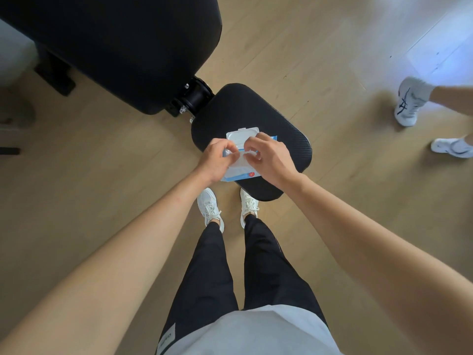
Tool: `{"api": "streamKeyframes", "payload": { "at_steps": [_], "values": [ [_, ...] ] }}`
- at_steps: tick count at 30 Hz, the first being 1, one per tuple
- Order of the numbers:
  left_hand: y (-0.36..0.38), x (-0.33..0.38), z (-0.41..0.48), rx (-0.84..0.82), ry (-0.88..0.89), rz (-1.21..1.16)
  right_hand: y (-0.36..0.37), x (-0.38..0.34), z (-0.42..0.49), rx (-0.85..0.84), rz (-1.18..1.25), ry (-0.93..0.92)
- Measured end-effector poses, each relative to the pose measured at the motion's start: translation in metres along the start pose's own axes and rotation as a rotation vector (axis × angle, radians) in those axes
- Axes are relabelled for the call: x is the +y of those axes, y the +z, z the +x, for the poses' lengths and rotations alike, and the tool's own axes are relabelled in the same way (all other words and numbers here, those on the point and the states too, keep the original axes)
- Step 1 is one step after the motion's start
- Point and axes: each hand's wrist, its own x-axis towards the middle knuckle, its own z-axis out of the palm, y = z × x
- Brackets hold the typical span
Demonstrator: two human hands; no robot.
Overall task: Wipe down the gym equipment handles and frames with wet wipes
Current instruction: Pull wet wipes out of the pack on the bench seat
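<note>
A white and blue wet wipe pack [239, 172] lies on the black seat pad [284, 139] of a gym bench, its white flip lid [242, 134] standing open. My left hand [217, 158] grips the pack's left side with curled fingers. My right hand [268, 157] pinches at the pack's opening, fingers curled over a bit of white wipe. The bench's large black back pad [122, 47] stretches to the upper left, joined by a black metal hinge [194, 98].
Wooden floor lies all around the bench. Another person's feet in white sneakers [409, 103] stand at the right edge. My own white shoes [211, 208] stand just below the seat pad. A black bench foot [55, 73] rests at the left.
</note>
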Motion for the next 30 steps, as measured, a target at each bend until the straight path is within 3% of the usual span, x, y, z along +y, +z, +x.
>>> {"api": "streamKeyframes", "payload": {
  "at_steps": [7,11,16,23,30],
  "values": [
    [0.017,-0.015,-0.015,0.182,0.23,0.186,-0.016,0.007,0.018,-0.204,0.321,0.368],
    [0.021,-0.017,-0.016,0.238,0.244,0.171,-0.031,0.006,0.028,-0.287,0.338,0.364],
    [0.029,-0.013,-0.011,0.245,0.235,0.175,-0.033,0.008,0.009,-0.34,0.163,0.226],
    [0.019,-0.005,-0.007,0.194,0.102,-0.132,-0.011,0.012,-0.005,-0.181,0.075,0.103],
    [0.011,-0.011,-0.013,0.163,-0.062,-0.523,0.007,0.007,-0.012,-0.071,0.034,0.155]
  ]
}}
